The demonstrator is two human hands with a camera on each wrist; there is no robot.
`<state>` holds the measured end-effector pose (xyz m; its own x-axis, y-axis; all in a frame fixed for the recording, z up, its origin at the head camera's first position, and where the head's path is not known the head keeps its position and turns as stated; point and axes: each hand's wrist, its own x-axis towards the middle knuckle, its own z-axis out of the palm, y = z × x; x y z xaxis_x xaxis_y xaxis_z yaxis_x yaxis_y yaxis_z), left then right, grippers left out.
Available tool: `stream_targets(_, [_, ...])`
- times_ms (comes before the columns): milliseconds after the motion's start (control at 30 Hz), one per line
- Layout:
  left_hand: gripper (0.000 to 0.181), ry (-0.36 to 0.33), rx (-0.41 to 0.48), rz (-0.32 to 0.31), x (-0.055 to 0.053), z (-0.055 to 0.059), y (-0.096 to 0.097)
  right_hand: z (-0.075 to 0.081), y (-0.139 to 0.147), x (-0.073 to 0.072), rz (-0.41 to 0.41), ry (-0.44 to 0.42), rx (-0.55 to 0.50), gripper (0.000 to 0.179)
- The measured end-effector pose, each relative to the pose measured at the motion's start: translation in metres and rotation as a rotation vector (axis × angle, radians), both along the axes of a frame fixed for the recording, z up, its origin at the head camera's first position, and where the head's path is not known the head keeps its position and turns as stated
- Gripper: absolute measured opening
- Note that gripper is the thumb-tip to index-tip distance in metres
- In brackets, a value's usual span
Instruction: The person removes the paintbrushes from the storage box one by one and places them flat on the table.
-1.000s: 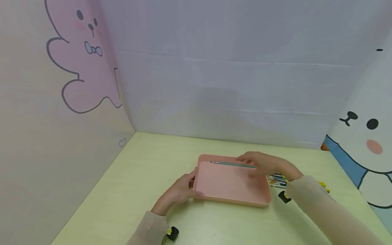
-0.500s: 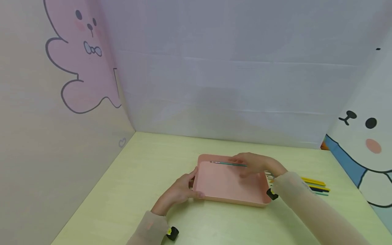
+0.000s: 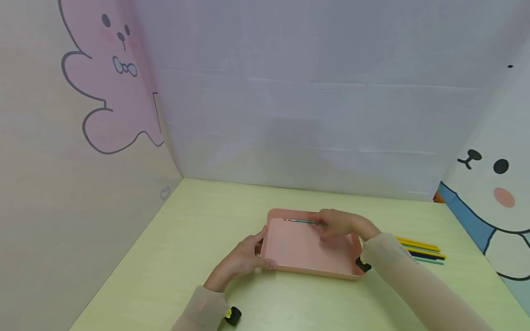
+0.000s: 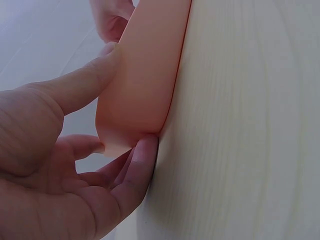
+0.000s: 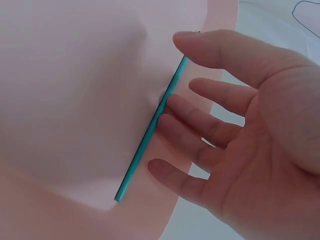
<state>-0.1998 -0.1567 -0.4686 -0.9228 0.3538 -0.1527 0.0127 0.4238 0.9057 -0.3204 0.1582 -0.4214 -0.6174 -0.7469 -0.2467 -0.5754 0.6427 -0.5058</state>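
Observation:
A shallow pink tray (image 3: pixel 314 272) lies on the table, and my left hand (image 3: pixel 244 256) grips its left end. In the left wrist view the thumb presses the tray's wall (image 4: pixel 140 75) from above while fingers curl under the corner. Inside the tray, along its far wall, lies a thin teal paintbrush (image 3: pixel 300 221) with its bristles to the left. My right hand (image 3: pixel 341 224) is over the tray's far right part. In the right wrist view its middle fingertips touch the paintbrush (image 5: pixel 142 145), with the fingers loosely spread and the thumb apart from them.
Several yellow, dark and teal handles (image 3: pixel 422 248) lie on the table right of the tray, partly hidden behind the right sleeve (image 3: pixel 397 262). A pale back wall (image 3: pixel 290 138) and printed side walls enclose the table.
My right hand has moved left along the paintbrush, and its sleeve has uncovered more of the handles on the right. The left hand and the tray stay in place.

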Motion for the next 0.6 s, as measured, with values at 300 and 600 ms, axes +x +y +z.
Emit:
stream_targets(300, [0.111, 0.001, -0.019, 0.008, 0.0001, -0.0012, 0.0, -0.006, -0.0003, 0.0048, 0.028, 0.103, 0.05, 0.059])
stream_targets(600, [0.111, 0.005, -0.011, 0.0, -0.0008, -0.0013, -0.0002, -0.0085, -0.0004, 0.004, 0.025, 0.115, 0.045, 0.057])
